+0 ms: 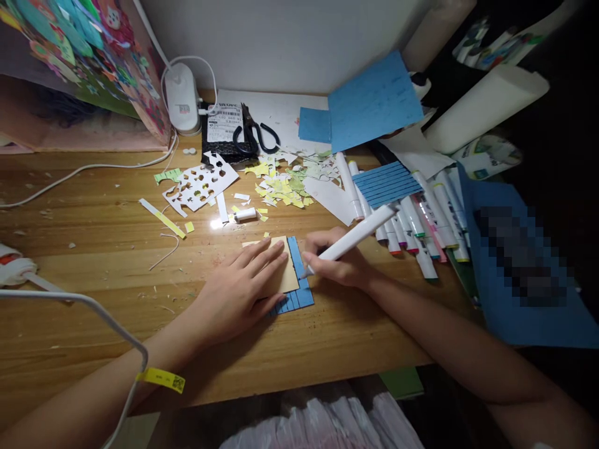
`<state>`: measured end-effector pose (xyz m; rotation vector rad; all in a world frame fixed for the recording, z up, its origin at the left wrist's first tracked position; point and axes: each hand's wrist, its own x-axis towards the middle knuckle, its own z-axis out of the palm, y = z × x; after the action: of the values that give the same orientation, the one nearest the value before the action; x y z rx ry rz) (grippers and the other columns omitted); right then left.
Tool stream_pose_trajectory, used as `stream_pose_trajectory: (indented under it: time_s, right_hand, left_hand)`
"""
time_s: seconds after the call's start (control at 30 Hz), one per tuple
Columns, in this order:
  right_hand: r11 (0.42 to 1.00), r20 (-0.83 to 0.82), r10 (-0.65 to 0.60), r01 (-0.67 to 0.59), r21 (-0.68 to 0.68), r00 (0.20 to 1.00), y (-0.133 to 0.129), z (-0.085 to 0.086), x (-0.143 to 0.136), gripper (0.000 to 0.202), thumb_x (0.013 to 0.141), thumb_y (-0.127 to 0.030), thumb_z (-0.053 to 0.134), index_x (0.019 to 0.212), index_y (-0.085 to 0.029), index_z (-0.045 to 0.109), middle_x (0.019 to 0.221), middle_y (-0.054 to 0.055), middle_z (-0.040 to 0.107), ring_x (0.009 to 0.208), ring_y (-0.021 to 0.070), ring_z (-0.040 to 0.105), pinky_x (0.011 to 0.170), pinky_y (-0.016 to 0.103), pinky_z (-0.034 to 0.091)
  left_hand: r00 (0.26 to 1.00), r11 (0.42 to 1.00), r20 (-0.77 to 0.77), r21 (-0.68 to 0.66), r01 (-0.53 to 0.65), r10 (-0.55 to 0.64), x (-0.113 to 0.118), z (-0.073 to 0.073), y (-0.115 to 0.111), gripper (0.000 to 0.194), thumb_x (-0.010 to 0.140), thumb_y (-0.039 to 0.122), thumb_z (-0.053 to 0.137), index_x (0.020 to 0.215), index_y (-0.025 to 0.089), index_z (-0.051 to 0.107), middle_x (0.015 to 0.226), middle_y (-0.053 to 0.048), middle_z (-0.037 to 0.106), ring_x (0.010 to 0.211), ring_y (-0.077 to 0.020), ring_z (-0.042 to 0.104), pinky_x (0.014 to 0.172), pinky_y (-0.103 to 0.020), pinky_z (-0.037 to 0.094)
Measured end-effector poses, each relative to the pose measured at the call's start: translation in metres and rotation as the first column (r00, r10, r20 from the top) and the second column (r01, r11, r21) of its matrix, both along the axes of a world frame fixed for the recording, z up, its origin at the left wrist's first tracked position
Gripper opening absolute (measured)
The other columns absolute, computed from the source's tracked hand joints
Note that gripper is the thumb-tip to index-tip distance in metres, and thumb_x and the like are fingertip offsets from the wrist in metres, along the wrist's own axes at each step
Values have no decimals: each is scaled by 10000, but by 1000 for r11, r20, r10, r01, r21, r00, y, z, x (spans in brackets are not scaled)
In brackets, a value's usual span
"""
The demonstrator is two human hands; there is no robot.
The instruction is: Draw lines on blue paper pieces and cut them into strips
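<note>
My left hand (246, 280) lies flat with its fingers stretched over a cream-coloured rectangular card (292, 274). Under that card sits a blue piece of card (306, 298), showing along the right and lower sides, with dark lines across its lower strip. In my right hand (339, 262) is a white marker (358, 234), gripped like a pen and slanting up to the right. Its tip is close to the blue card beside the cream card's right edge; whether it touches I cannot tell.
Paper scraps (285, 187), a punched white sheet (201, 184) and a white marker cap (246, 214) lie beyond my hands. Black-handled pliers (255, 134) rest further back. Several markers (428, 231) and a lined blue card (387, 182) are right. A white cable (107, 318) crosses at left.
</note>
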<state>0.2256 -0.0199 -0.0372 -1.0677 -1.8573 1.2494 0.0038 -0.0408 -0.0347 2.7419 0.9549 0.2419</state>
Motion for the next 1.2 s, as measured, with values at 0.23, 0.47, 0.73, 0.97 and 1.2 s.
stream_pose_trajectory:
  time_s: [0.23,0.47,0.73,0.97,1.2]
  right_hand:
    - [961,-209,-275,262,-87,939,9,-5,3,253,852,-342,561,663,-181,510,543,-54,479,460,73,381,453,224,294]
    - [951,-194,-309,300,-72,931,10,-10,1,272,854,-363,568,663,-181,502,544,-58,446,478,76,377,471,223,299]
    - [947,-95,-320,320,-20,943,1,18,-4,240,828,-364,603,707,-181,506,600,-48,483,535,85,421,501,212,325]
    - [965,57,-251,255,-70,966,-29,5,-1,285,825,-334,583,619,-187,453,553,-47,463,512,91,402,479,212,306]
    - [949,18,-298,298,-106,955,-35,-6,-4,268,817,-284,509,583,-200,409,561,-34,460,541,112,419,523,230,343]
  left_hand:
    - [1000,999,-14,48,24,-23,-1,3,-6,515,927,397,461,1358,122,407,1423,-100,422,1319,-278,357,1025,-455,399]
    - [995,987,-50,130,90,-84,1,11,-19,484,920,414,472,1284,96,494,1369,-132,483,1248,-308,448,976,-466,439]
    - [989,965,-61,220,143,-132,2,11,-38,432,927,393,469,1226,91,545,1304,-139,547,1173,-304,527,929,-427,467]
    - [987,967,-89,206,150,-134,3,7,-43,452,903,347,510,1279,96,501,1349,-145,502,1208,-316,493,956,-420,436]
    - [982,970,-122,180,164,-143,3,5,-44,485,913,355,496,1321,97,451,1393,-154,448,1248,-308,449,981,-412,417]
